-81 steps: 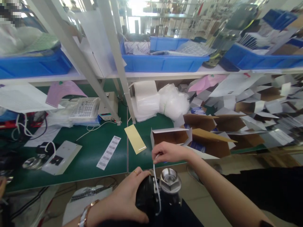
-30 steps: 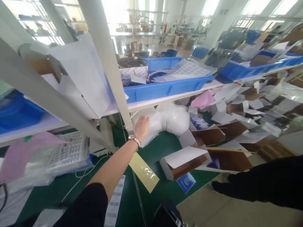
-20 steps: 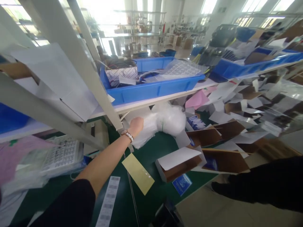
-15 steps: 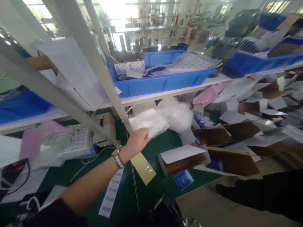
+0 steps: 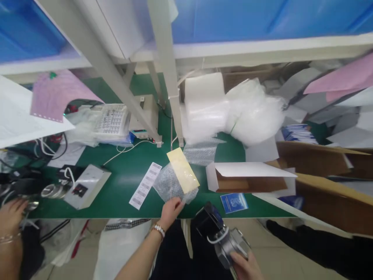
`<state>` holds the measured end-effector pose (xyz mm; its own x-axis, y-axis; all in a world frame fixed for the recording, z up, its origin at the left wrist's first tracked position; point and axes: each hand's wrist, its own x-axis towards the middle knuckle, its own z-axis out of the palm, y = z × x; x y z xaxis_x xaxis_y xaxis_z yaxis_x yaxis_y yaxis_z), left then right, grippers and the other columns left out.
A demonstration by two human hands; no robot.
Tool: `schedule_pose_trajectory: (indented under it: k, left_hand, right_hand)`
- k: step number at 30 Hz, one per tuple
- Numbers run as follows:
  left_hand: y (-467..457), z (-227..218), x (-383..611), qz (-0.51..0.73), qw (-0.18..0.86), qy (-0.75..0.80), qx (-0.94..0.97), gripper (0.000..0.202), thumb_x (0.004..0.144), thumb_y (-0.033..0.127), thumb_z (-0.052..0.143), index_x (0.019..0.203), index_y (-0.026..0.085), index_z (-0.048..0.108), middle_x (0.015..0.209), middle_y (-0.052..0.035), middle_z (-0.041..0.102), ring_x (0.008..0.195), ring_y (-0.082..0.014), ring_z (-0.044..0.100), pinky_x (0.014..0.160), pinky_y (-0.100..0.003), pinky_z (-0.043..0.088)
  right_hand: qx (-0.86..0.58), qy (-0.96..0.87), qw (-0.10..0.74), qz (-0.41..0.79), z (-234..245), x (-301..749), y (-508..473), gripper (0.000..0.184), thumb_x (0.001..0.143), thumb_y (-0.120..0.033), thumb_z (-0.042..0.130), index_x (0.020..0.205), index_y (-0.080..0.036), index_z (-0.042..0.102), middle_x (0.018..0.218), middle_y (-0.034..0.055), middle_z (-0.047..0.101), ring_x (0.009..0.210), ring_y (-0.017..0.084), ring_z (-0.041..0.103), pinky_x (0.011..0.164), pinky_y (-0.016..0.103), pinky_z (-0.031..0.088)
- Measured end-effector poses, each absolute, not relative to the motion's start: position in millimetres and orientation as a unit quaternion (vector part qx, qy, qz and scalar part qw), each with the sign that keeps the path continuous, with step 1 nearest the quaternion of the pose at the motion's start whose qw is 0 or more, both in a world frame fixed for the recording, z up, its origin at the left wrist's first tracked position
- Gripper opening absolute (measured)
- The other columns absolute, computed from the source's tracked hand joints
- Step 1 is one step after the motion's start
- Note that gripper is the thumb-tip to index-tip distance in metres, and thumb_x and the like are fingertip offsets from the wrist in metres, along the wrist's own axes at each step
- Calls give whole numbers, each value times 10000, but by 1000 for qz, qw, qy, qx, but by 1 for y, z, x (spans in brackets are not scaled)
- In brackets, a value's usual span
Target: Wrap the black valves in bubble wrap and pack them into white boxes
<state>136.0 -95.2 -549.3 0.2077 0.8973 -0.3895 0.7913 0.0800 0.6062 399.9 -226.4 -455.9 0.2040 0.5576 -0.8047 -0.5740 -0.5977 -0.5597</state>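
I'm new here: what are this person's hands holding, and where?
The right hand holds a device by its metal end; the left hand seems to pinch the near edge of bubble wrap.

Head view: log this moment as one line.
left hand: gripping near edge of bubble wrap | right hand: holding black-and-silver device | blue booklet: lying beside open box

Soft light, mild blur, stretched edges; yellow sheet [image 5: 182, 168] glints.
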Motion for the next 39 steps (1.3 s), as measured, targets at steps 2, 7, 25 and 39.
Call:
schedule_pose_trajectory:
  k: [2,7,25,39]
  left_hand:
    - [-103,-560,138,99,384,623,675,362,1000,355,437,686,206,538,730,7,546,731,-163,530,709,-279,428]
    - [-115,-561,148,166,389,596,682,251,975,220,401,824,206,601,962,-77,601,958,-239,548,905,-398,464]
    - [-66,-536,157,246,502,626,543,214,923,391,542,914,198,633,646,40,584,560,-133,557,546,-239,419]
    - [-104,-480,184,230,258,478,807,283,1038,172,412,801,209,562,711,1,581,649,-146,579,605,-255,437]
  right_hand:
    - [-646,-10,449,617,-467,407,-223,577,476,-392,975,965,-195,740,903,96,791,895,338,749,893,493,578]
    - [-663,-82,441,599,-484,417,-212,625,474,-353,982,1020,-198,720,932,86,792,893,303,741,866,440,577]
    - [-617,-526,364,458,-511,403,-152,524,669,-147,763,1171,-239,646,1084,63,719,972,253,692,883,353,566]
    - [-668,-271,444,532,-523,350,-178,561,616,-269,859,1133,-178,662,1050,75,751,955,265,703,897,367,551]
